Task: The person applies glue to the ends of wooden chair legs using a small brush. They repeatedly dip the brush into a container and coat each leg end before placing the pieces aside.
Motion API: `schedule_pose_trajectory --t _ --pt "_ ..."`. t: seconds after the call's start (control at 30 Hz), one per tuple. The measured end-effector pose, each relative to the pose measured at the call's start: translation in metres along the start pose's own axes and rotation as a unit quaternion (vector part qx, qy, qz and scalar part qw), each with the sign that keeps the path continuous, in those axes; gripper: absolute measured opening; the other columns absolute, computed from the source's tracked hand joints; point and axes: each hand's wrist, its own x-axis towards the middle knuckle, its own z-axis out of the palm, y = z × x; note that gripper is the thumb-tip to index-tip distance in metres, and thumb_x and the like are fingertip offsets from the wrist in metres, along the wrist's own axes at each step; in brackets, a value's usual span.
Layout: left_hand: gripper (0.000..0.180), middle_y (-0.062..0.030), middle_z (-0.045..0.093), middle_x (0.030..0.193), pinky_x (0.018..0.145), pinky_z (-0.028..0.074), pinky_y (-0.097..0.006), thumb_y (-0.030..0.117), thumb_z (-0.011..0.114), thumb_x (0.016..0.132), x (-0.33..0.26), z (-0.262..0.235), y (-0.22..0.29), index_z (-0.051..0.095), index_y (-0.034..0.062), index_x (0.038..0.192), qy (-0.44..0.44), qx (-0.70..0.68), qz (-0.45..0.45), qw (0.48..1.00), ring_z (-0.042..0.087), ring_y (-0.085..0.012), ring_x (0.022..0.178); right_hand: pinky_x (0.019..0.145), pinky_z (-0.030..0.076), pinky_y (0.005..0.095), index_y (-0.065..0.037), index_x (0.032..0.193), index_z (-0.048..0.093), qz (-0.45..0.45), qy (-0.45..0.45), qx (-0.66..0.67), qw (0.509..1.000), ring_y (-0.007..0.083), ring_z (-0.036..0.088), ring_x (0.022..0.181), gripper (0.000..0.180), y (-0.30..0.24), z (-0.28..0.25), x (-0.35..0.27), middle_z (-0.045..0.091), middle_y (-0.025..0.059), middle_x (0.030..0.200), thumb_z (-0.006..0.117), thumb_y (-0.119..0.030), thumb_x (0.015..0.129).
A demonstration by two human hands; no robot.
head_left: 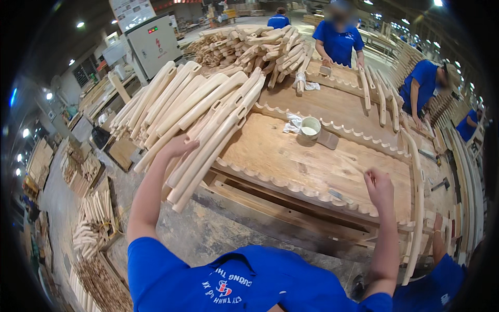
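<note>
At the left, my left hand (pixel 181 147) lies over the near side of a stack of long, curved, pale wooden parts (pixel 218 122), its fingers curled on one of them. Several of these parts have an oblong slot near the far end. My right hand (pixel 379 186) is closed above the near right of the workbench (pixel 260 138); what it holds, if anything, is blurred. To its left, a flat scraper-like tool (pixel 340 196) lies by the notched wooden rail (pixel 291 185). A pale cup (pixel 310 127) stands farther off, beside a crumpled white cloth (pixel 293 124) and a brown flat block (pixel 327 139).
A heap of wooden parts (pixel 260 47) fills the far bench. Co-workers in blue stand at the far side (pixel 340 44) and right (pixel 418 86); another person's arm (pixel 439 236) reaches in near right. A hammer (pixel 441 184) lies at right. A grey electrical cabinet (pixel 154 46) stands far left.
</note>
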Motion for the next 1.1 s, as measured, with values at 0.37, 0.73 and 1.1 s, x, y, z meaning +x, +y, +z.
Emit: schedule_pose_trajectory --t 0.37,0.73,1.1 --pt "0.057 -0.0264 0.059 0.088 0.073 0.047 -0.04 0.046 0.063 0.079 -0.004 0.012 -0.006 0.05 -0.0058 0.099 -0.051 0.035 0.104 0.993 0.06 -0.0357 0.084 0.069 0.052 0.0429 -0.009 0.091 0.069 0.012 -0.127 -0.331 0.935 0.0301 0.066 0.086 0.018 -0.108 0.086 0.17 0.068 0.0127 0.091 0.053 -0.013 0.084" --pt "0.055 -0.0107 0.061 0.074 0.054 0.047 -0.027 0.01 0.063 0.073 -0.033 0.014 -0.013 0.041 -0.0065 0.121 -0.019 -0.389 0.105 0.915 0.058 -0.0145 0.06 0.073 0.052 0.0417 -0.011 0.102 0.067 0.034 -0.141 -0.365 0.92 0.027 0.066 0.091 0.02 -0.102 0.137 0.191 0.068 0.0075 0.098 0.054 -0.016 0.087" --pt "0.069 -0.0093 0.059 0.087 0.055 0.049 -0.026 0.007 0.069 0.07 -0.138 0.033 -0.007 0.036 0.0049 0.13 -0.004 -0.51 0.203 0.836 0.059 -0.0137 0.07 0.078 0.053 0.0415 -0.004 0.1 0.067 0.049 -0.183 -0.207 0.96 0.0285 0.064 0.099 0.023 -0.075 0.134 0.163 0.066 0.0159 0.106 0.053 -0.013 0.083"
